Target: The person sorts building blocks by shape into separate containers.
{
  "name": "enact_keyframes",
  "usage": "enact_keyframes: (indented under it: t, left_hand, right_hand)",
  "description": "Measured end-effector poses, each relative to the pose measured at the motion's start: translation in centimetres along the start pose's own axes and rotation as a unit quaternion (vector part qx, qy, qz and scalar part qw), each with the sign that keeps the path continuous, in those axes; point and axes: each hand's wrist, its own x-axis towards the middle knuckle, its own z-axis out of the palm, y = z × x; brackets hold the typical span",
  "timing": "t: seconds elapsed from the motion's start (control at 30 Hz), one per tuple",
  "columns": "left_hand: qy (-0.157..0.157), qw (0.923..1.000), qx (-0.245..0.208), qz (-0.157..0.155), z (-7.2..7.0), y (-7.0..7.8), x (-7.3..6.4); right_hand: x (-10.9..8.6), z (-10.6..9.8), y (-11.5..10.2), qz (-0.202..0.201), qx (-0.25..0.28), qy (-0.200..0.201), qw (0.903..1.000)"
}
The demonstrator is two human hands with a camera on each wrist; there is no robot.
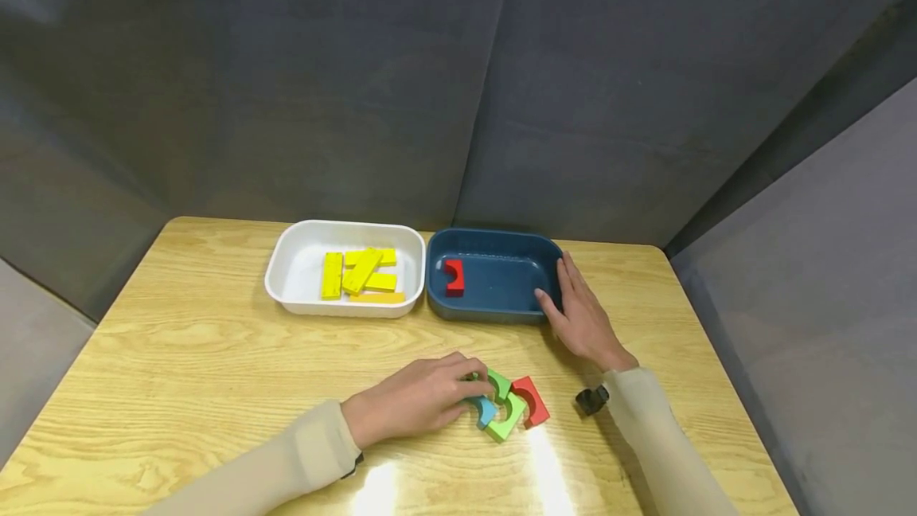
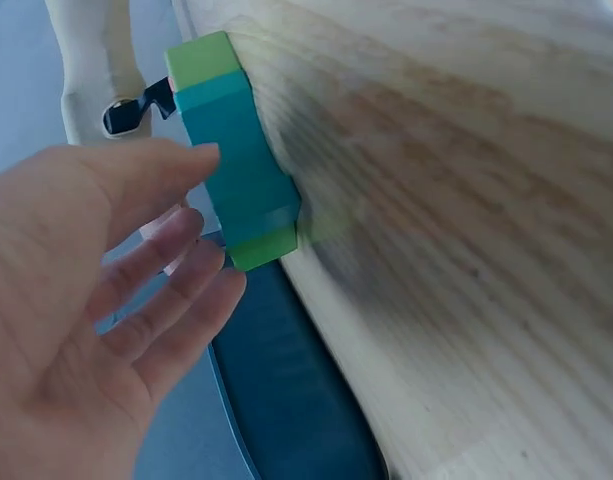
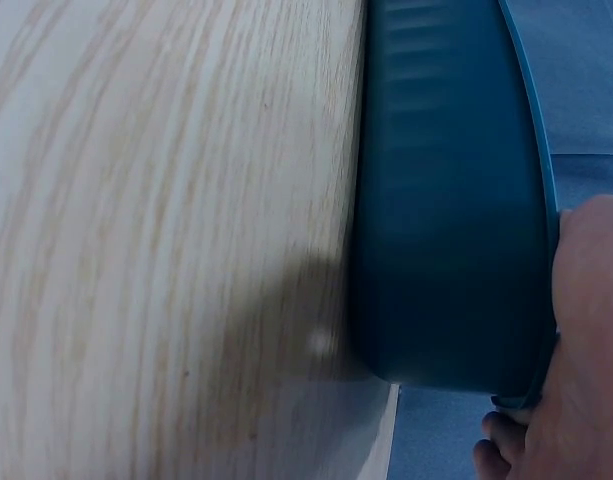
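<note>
In the head view my left hand (image 1: 423, 395) reaches over a small cluster of arch-shaped blocks on the table. Its thumb is beside the blue arch block (image 2: 236, 150) in the left wrist view, and the loosely bent fingers come near a green arch block (image 2: 266, 247). No firm hold shows. Another green arch block (image 1: 507, 419) and a red arch block (image 1: 532, 403) lie right of them. My right hand (image 1: 586, 325) holds the right end of the dark blue bin (image 1: 494, 314), thumb inside the rim and fingers along the outside. A red arch block (image 1: 455, 278) lies inside that bin.
A white bin (image 1: 294, 305) stands against the dark blue one on the left, with several yellow flat blocks (image 1: 332, 275) in it. Dark grey curtains (image 1: 344, 86) rise behind the wooden table (image 1: 179, 357). Black straps are at both wrists.
</note>
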Motion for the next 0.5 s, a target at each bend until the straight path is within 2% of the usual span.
enact_keyframes:
  t: [0.2, 0.5]
  left_hand:
    - [-0.017, 0.9992, 0.035, 0.002, 0.21, 0.19, 0.07]
    - [-0.010, 0.9982, 0.058, 0.013, 0.69, 0.29, -0.18]
  right_hand:
    - [-0.02, 0.05, 0.01, 0.001, 0.003, 0.000, 1.0000]
    - [-0.01, 0.14, 0.11, 0.001, 0.002, 0.001, 1.0000]
